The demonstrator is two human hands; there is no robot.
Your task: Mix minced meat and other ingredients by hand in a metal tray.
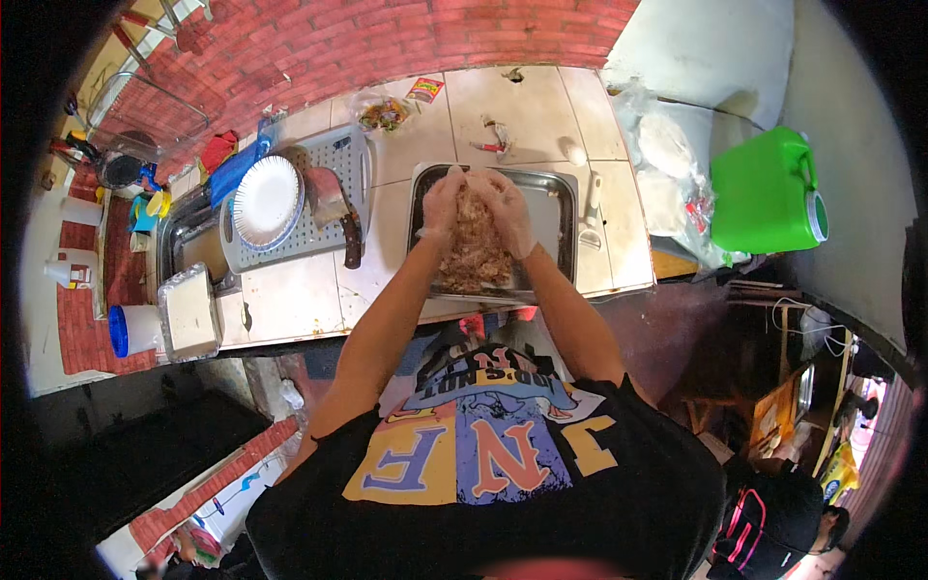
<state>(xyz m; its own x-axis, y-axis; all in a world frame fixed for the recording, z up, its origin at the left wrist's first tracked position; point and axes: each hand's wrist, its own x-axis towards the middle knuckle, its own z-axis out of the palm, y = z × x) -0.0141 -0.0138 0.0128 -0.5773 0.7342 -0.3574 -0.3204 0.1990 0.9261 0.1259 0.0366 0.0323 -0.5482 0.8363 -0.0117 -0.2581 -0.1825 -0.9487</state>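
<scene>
A dark-rimmed rectangular metal tray (570, 217) lies on the tiled counter before me. Inside it is a heap of brown minced or shredded food mixture (475, 250), piled along the left and middle. My left hand (441, 206) and my right hand (507, 206), both in clear thin gloves, meet over the far part of the heap. Their fingers curl together around some of the mixture, which shows between the palms. The exact amount held in each hand is hidden by the fingers.
Left of the tray, a cleaver (333, 203) and white paper plates (267, 201) lie on a grey perforated board (319, 246). An egg (576, 155) and a white-handled utensil (594, 199) are at the right, a bag of chopped vegetables (383, 114) behind. A green jug (757, 192) stands far right.
</scene>
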